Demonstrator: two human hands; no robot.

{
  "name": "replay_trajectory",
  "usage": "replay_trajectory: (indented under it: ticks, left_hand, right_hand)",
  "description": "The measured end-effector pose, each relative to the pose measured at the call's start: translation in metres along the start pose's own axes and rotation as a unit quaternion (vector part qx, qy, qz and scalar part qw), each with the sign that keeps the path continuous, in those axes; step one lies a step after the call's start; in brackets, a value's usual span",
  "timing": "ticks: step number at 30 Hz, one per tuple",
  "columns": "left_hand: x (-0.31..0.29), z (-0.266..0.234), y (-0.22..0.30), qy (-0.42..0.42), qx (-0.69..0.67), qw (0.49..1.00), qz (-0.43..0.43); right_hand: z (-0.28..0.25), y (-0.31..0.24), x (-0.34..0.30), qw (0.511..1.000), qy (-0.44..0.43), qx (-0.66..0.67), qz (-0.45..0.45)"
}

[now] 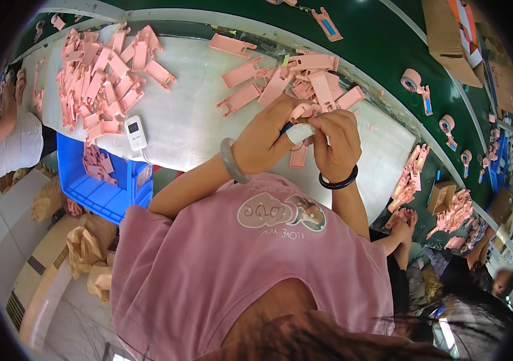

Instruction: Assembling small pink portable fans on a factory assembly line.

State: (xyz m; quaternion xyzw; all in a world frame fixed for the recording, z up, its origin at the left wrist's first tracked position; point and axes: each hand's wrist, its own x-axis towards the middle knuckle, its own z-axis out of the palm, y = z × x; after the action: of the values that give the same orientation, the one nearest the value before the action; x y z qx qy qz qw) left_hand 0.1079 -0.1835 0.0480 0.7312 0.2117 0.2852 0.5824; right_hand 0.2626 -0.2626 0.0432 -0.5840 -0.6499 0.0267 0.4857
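Observation:
My left hand [264,143], with a grey bangle at its wrist, is closed around a pink plastic part [304,111] above the table. My right hand [337,143], wearing a dark bracelet, pinches the same part from the other side. White wrapping [300,133] covers a thumb tip between the hands. A bit of blue shows beside the left fingers, too small to name. Just beyond the hands lies a loose heap of pink plastic housings [321,89]. One more pink piece [298,156] rests on the table below the fingers.
A larger pile of pink housings [103,78] covers the table's left, near a small white device [136,133]. A blue bin [91,183] holding pink pieces stands below. Beyond the table, a green conveyor [377,54] carries pink assemblies. A co-worker's hands [401,225] are at the right.

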Motion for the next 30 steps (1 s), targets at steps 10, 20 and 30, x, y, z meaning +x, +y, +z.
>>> replay_trajectory:
  ticks: [10, 20, 30]
  left_hand:
    - [-0.007, 0.004, -0.005, -0.007, 0.005, 0.995, -0.099]
    - [0.020, -0.020, -0.015, -0.042, -0.063, 0.964, -0.256]
    - [0.141, -0.160, -0.113, 0.126, 0.122, 0.979, -0.107]
  right_hand:
    - [0.003, 0.002, -0.004, 1.000, -0.009, 0.009, 0.004]
    - [0.015, 0.031, 0.008, 0.990, -0.107, 0.047, 0.073]
    - [0.102, 0.231, 0.077, 0.922, -0.123, -0.353, 0.102]
